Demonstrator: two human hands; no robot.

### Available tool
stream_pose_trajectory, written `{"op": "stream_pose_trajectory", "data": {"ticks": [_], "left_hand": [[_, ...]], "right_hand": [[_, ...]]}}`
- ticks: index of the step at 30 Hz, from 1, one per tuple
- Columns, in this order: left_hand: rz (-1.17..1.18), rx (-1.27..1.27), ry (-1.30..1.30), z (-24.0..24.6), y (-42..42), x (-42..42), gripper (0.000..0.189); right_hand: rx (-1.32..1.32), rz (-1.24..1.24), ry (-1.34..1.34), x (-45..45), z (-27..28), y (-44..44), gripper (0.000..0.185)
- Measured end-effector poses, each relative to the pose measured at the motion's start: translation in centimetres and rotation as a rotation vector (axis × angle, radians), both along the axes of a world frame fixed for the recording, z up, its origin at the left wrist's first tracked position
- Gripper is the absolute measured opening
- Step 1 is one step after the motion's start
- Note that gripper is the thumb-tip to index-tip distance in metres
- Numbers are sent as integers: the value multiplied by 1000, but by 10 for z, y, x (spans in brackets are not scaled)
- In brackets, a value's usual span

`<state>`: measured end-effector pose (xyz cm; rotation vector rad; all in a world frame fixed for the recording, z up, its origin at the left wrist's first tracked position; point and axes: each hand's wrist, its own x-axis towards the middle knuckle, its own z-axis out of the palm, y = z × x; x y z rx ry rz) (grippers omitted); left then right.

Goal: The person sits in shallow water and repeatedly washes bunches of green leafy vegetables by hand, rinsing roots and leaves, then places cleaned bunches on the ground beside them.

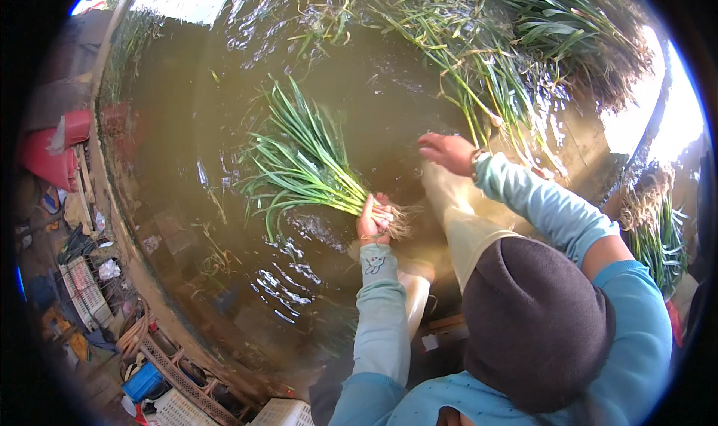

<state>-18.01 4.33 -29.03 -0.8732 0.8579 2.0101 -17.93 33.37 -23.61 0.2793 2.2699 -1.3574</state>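
My left hand [374, 219] grips a bunch of garlic-like greens [314, 168] close to the pale, stringy roots [401, 223]. The leaves fan out to the upper left, over and partly in the murky water [185, 128]. My right hand [450, 152] is empty, its fingers loosely extended above the water. Just right of it lie loose green stalks [507, 106] with pale bulb ends. Below that hand, a cream rubber boot [454, 196] stands partly under water.
Tied-looking greens [583, 33] are heaped at the upper right. Another root-up bunch [653, 229] stands at the right rim. A curved basin edge [132, 241] runs down the left. Beyond it are red plastic [50, 145], a brown plastic chair [174, 364] and a white crate [283, 413].
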Motion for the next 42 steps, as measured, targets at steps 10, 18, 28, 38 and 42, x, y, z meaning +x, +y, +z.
{"op": "stream_pose_trajectory", "data": {"ticks": [10,18,28,38,42], "left_hand": [[248,481,65,103,75,-10,20],[45,150,131,229,41,49,20],[-412,-280,-35,351,-62,92,28],[-633,-467,-83,394,-114,55,27],[-772,-511,-41,400,-120,48,24]], "right_hand": [[-281,-278,-104,34,21,51,27],[-316,-442,-50,24,35,97,24],[-382,-196,45,37,50,46,26],[4,325,398,-17,21,4,69],[130,484,376,-71,-3,-59,75]]}}
